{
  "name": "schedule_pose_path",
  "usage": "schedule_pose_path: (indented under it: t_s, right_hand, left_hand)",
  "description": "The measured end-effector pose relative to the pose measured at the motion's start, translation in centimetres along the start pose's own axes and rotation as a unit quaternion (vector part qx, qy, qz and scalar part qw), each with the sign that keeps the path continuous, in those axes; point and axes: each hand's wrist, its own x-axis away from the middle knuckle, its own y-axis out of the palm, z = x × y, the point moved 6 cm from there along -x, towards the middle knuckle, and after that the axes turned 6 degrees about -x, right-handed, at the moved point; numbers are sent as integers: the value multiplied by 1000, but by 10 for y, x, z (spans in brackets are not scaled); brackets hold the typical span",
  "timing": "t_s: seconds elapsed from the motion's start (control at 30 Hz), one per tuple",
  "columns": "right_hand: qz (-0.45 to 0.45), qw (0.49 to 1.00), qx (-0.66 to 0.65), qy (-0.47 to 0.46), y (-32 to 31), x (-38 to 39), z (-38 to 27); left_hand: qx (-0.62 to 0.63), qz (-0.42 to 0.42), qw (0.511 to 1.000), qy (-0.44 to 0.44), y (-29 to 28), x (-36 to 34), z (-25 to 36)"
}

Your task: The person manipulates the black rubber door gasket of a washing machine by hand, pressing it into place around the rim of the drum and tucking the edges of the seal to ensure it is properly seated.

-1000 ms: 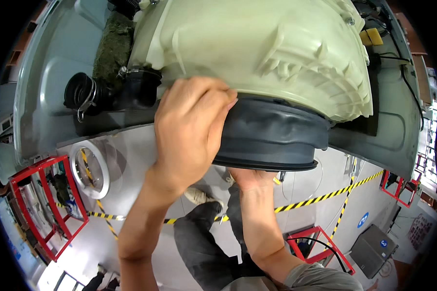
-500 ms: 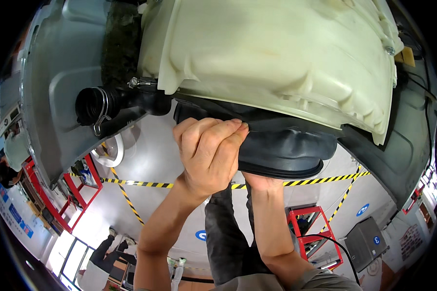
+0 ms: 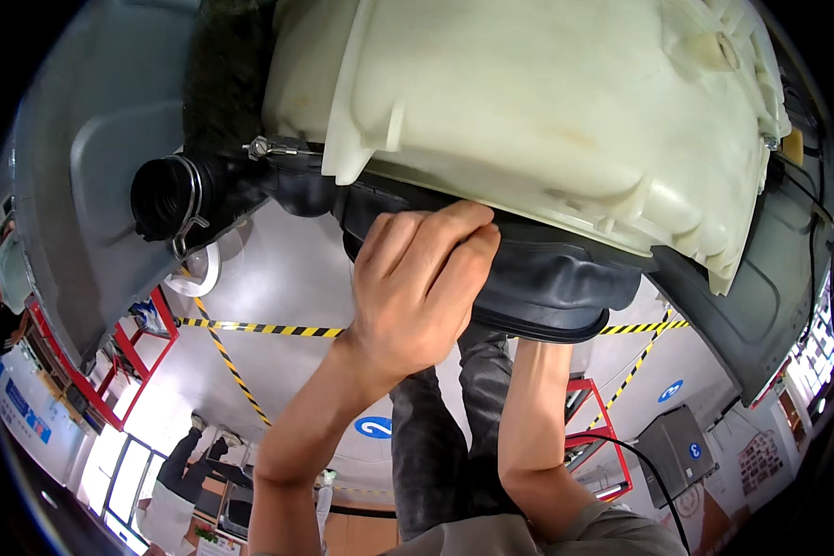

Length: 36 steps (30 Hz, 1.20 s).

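Note:
A cream plastic washing machine tub (image 3: 528,111) fills the upper middle. Along its lower rim hangs a black rubber door gasket (image 3: 556,283), partly folded, its rounded lip facing down. My left hand (image 3: 422,283) is closed, with fingertips pressed on the gasket's upper edge just under the tub rim. From below, my right forearm (image 3: 539,394) reaches up behind the gasket, which hides the right hand and its fingers. Left of the gasket, a black ribbed hose (image 3: 171,196) with a wire clamp (image 3: 193,218) joins a black elbow held by a metal screw clamp (image 3: 264,147).
Grey cabinet panels flank the tub at left (image 3: 120,176) and right (image 3: 723,324). Below are red racks (image 3: 144,361), a white ring-shaped part (image 3: 208,271), yellow-black floor tape (image 3: 259,328), a grey box (image 3: 675,454) and another person (image 3: 181,482) at lower left.
The tub appears larger and slightly shifted in view. My left hand has slid a little right along the gasket edge. My right hand, partly seen before, is now hidden behind the gasket.

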Motion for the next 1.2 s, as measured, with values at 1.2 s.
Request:
schedule_pose_path:
  t_s: [1.2]
  right_hand:
    - [-142,656,709,-218,-12,9,43]
  left_hand:
    - [36,-66,996,-55,-6,-42,4]
